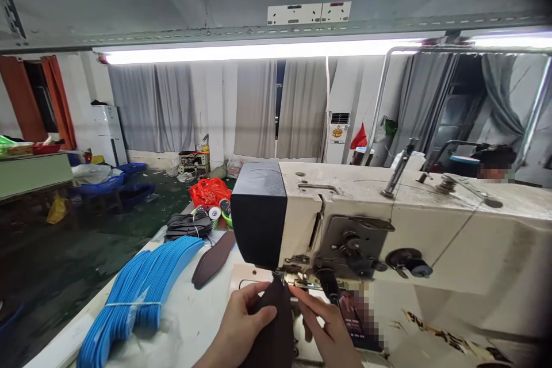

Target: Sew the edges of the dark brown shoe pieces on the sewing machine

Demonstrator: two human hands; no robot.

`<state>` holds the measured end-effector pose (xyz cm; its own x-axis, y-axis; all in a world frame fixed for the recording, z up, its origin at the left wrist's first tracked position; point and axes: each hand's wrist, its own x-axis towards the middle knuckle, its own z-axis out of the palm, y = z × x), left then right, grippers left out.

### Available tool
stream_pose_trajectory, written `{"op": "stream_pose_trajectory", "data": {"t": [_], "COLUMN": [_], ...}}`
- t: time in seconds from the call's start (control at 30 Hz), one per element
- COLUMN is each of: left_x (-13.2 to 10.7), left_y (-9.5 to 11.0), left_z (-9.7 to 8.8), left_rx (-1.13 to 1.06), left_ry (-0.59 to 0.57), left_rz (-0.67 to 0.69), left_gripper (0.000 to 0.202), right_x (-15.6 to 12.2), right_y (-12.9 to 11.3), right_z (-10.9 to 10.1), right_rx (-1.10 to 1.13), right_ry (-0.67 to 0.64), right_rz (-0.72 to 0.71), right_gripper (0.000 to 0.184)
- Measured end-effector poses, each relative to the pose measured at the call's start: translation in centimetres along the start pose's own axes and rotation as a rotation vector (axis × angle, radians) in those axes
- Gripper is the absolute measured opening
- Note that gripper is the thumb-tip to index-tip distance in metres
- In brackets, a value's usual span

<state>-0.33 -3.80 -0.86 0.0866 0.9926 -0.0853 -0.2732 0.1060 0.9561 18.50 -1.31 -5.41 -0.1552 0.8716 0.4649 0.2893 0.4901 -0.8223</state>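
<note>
My left hand [241,322] pinches the left edge of a dark brown leather piece [272,328], thumb on top. On the right side of that piece, my right hand [330,328] grips it with fingers pressed together, just below the needle area of the cream sewing machine [409,230]. The piece's upper tip sits under the machine's head, next to its black end cover [259,213].
A bundle of blue curved strips [138,293] lies on the white table [190,322] at left. A second brown leather piece [213,259] lies beyond it, with dark pieces [187,225], thread spools and a red bag [210,191] further back. Another person's head shows behind the machine at right.
</note>
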Motion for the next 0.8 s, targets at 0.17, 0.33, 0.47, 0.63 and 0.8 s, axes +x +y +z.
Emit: {"op": "stream_pose_trajectory", "data": {"t": [0.17, 0.33, 0.47, 0.63, 0.8], "left_x": [0.1, -0.5, -1.5, -2.7, -2.6], "left_y": [0.7, 0.6, 0.0, -0.1, -0.2], "left_z": [0.0, -0.8, -1.8, -2.0, -1.9], "left_rx": [0.066, -0.002, -0.054, -0.070, -0.090], "left_ry": [-0.016, -0.114, -0.236, -0.215, -0.206], "left_rz": [0.018, -0.056, -0.110, -0.098, -0.137], "left_gripper": [0.047, 0.063, 0.071, 0.074, 0.075], "right_x": [0.0, -0.1, -0.4, -0.5, -0.4], "right_y": [-0.1, 1.1, 1.5, 0.9, 0.2], "right_z": [-0.2, -0.2, -0.2, -0.2, -0.1], "right_rx": [-0.051, -0.046, -0.051, -0.044, -0.014], "right_ry": [-0.010, -0.044, -0.006, 0.001, -0.008], "right_rz": [-0.010, 0.014, 0.018, 0.061, 0.072], "right_gripper": [0.038, 0.042, 0.042, 0.042, 0.040]}}
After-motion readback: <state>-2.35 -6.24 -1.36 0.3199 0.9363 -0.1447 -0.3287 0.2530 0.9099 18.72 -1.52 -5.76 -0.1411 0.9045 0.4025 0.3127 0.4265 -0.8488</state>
